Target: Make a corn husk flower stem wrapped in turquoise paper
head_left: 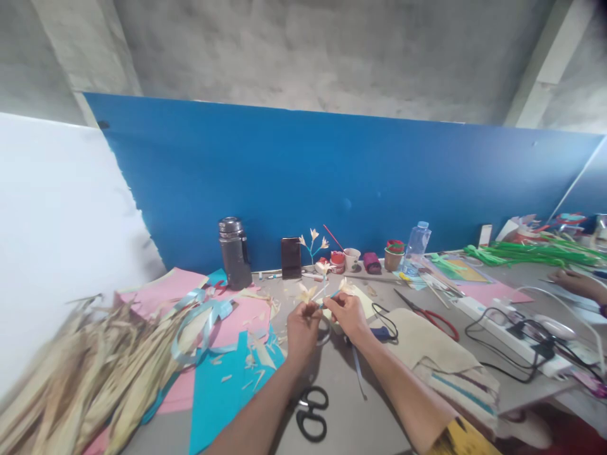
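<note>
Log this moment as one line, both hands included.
left hand: pinching pale flower spray | right hand: pinching same spray | black scissors: on table

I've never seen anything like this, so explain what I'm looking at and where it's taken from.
There's no machine here, just a person's bare hands, in one picture from a camera worn on their head, looking forward and down. The left hand and right hand hold a pale flower sprig above the table. Dry straw-coloured strips and a turquoise sheet lie to the left, black-handled scissors nearer the person, and a power strip to the right. Another person's hand shows at far right.
</note>
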The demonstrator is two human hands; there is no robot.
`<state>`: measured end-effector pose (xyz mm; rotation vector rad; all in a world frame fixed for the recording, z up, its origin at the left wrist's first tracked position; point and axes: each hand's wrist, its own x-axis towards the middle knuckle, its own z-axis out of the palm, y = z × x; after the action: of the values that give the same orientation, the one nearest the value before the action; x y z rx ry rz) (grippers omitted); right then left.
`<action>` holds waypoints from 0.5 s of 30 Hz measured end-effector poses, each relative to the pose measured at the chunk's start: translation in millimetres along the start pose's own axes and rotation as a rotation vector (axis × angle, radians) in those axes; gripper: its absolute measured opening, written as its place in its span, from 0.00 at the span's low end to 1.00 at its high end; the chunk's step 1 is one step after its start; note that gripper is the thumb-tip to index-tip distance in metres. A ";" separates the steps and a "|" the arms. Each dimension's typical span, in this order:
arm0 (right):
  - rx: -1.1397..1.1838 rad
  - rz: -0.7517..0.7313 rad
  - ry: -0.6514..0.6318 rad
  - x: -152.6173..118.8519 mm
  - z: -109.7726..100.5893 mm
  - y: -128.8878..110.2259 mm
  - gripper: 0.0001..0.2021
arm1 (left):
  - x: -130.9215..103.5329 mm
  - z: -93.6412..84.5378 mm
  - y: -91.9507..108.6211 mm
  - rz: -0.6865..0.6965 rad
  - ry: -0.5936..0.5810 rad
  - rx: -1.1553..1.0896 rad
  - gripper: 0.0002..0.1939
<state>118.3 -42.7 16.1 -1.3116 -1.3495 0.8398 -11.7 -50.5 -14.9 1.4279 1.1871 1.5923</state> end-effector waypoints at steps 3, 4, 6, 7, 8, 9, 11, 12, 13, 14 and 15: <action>0.005 0.017 0.008 -0.7 0.6 0.5 0.15 | 0.1 -1.6 -0.5 0.010 0.010 0.071 0.10; -0.001 0.018 0.011 -0.7 0.8 0.9 0.15 | 0.5 -2.1 -0.4 0.017 0.013 0.097 0.10; -0.008 0.016 0.020 -0.6 1.1 1.3 0.15 | 1.5 -2.8 0.1 0.034 0.010 0.140 0.09; -0.010 0.013 0.024 -0.6 1.3 0.9 0.15 | 1.9 -2.9 0.2 0.040 0.006 0.156 0.08; -0.011 0.012 0.029 -0.8 1.3 0.2 0.15 | 2.2 -2.8 0.2 0.041 0.001 0.164 0.08; -0.011 0.012 0.037 -1.1 1.4 -0.9 0.15 | 2.4 -2.6 0.1 0.037 -0.005 0.167 0.08; -0.011 0.013 0.054 -2.1 1.6 -3.5 0.14 | 2.3 -1.9 0.0 0.022 -0.023 0.161 0.08; -0.011 0.009 0.063 -2.7 1.8 -4.5 0.14 | 2.2 -1.5 0.0 0.015 -0.034 0.153 0.08; -0.008 0.003 0.072 -3.4 2.1 -5.1 0.14 | 2.1 -1.1 0.2 0.013 -0.044 0.145 0.08; -0.004 -0.003 0.079 -3.9 2.4 -5.2 0.14 | 2.1 -0.8 0.6 0.014 -0.048 0.138 0.08; 0.000 -0.008 0.085 -4.2 2.8 -4.8 0.15 | 2.2 -0.5 1.0 0.016 -0.046 0.133 0.08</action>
<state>113.8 -47.1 19.2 -1.3264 -1.2870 0.7705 -12.5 -48.9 -13.2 1.5529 1.2778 1.5076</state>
